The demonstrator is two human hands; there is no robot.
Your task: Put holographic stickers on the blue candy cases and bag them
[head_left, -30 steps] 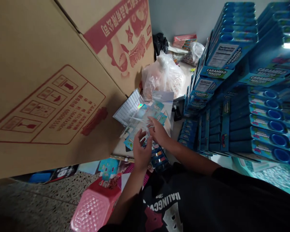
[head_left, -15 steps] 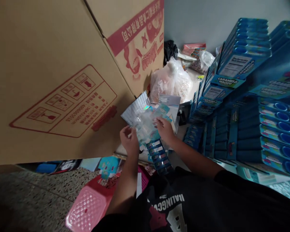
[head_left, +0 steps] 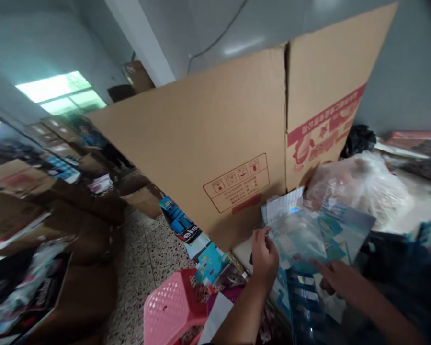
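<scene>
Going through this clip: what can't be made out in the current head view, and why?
Left hand: head view; blur and its own curled fingers hide any grip.
Right hand: head view; blur hides whether it touches the clear plastic.
Blue packs: head view; blur and shadow hide their print.
White bag: head view; its cloudy film obscures the contents.
Pink stool: head view; bottom edge cuts it off.

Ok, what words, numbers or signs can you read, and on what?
"eis": blue-and-black packaging.
Four boxed pictograms: cardboard; details too small.
Too blurred or small to read: the cardboard's red lettering, the print on blue boxes and black packaging at left.
</scene>
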